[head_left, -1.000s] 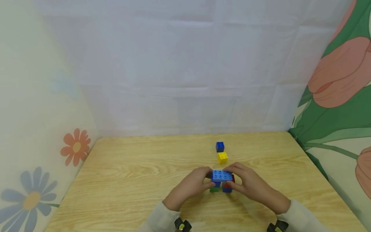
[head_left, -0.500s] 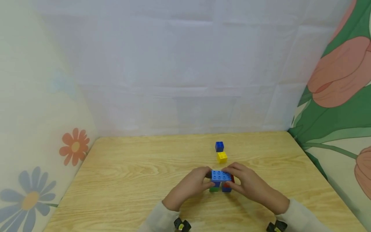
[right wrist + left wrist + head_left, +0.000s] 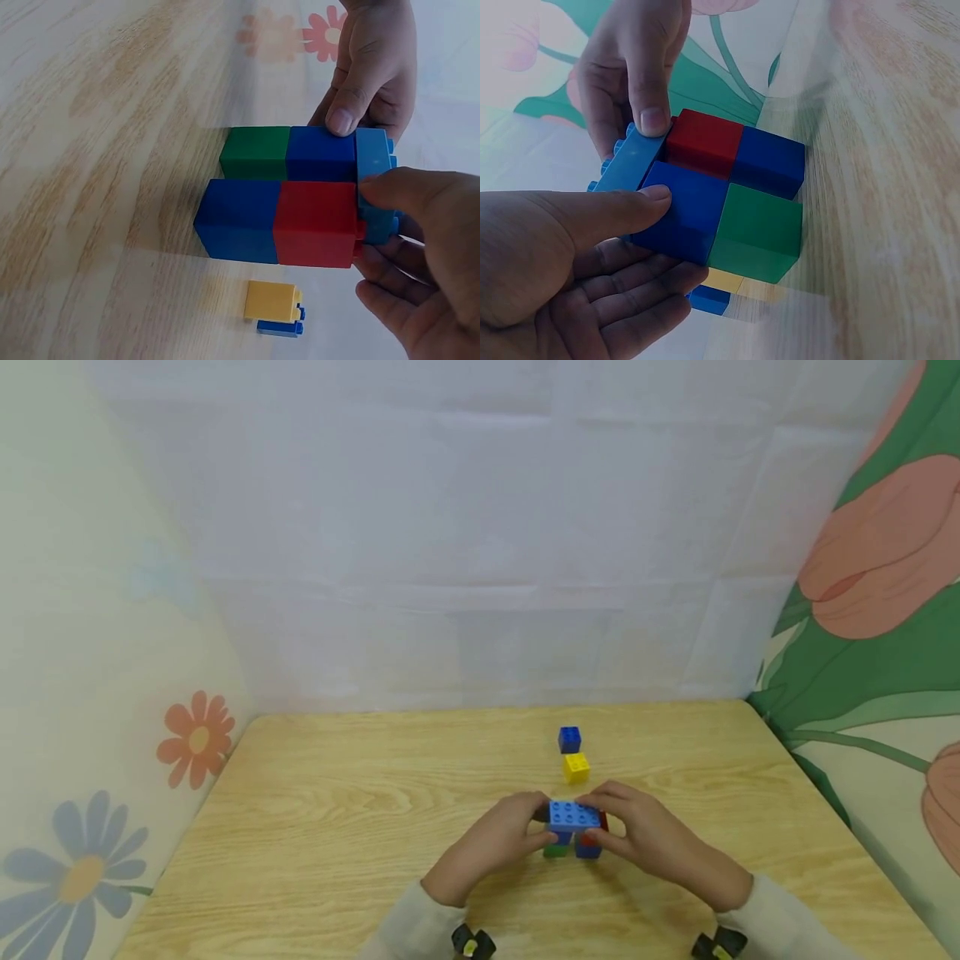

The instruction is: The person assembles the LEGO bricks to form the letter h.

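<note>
Two pale sleeves [image 3: 416,922] occupy the foreground. Beyond them, the left hand [image 3: 501,837], thumb opposed to bent fingers, pinches an upper dark blue plastic block [image 3: 686,214]; the right hand [image 3: 647,837], similarly closed, pinches a light blue rectangular plastic brick [image 3: 574,815] near its right end. The brick spans the upper dark blue block, set over a green plastic block [image 3: 757,232], and a red plastic block [image 3: 315,225], set over a lower blue plastic block [image 3: 238,221]. Part of the red block's top lies uncovered; off-centre pressure there could plausibly lift the brick's opposite end or splay the supports, separated by a gap. Whether the bases touch the wood-grain table [image 3: 360,785] is unclear. Farther: one yellow studded block [image 3: 576,768], then one far dark blue studded block [image 3: 570,740]. Count: two hands; seven pieces, three of them dark blue, the others one per colour.
</note>
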`<action>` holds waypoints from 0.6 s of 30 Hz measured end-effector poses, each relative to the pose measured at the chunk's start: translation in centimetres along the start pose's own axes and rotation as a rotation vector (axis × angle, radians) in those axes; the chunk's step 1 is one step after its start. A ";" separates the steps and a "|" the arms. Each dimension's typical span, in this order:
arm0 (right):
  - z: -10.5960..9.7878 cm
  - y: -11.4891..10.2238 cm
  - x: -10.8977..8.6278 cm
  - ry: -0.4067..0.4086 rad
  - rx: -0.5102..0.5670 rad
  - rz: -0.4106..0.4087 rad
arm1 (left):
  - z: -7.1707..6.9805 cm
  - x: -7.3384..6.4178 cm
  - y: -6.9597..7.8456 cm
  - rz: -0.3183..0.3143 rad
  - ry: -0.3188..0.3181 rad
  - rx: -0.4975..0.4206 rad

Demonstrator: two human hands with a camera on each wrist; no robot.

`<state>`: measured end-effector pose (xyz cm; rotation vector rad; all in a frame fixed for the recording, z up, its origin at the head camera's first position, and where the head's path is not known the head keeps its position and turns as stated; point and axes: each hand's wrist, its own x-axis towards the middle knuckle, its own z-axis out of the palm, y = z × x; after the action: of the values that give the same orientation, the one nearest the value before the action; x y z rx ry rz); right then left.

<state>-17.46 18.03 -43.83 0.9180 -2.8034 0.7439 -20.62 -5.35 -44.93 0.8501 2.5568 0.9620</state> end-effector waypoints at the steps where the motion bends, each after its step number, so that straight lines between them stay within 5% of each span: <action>1: 0.0 0.0 0.0 -0.001 -0.001 0.002 | 0.0 0.0 0.1 -0.001 0.000 -0.001; 18: -0.1 0.4 -0.1 -0.013 0.017 -0.012 | 0.3 0.2 0.1 -0.007 0.009 0.005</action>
<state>-17.64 18.40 -43.97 0.9451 -2.8048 0.7639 -20.62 -4.98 -45.12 0.8391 2.5695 0.9604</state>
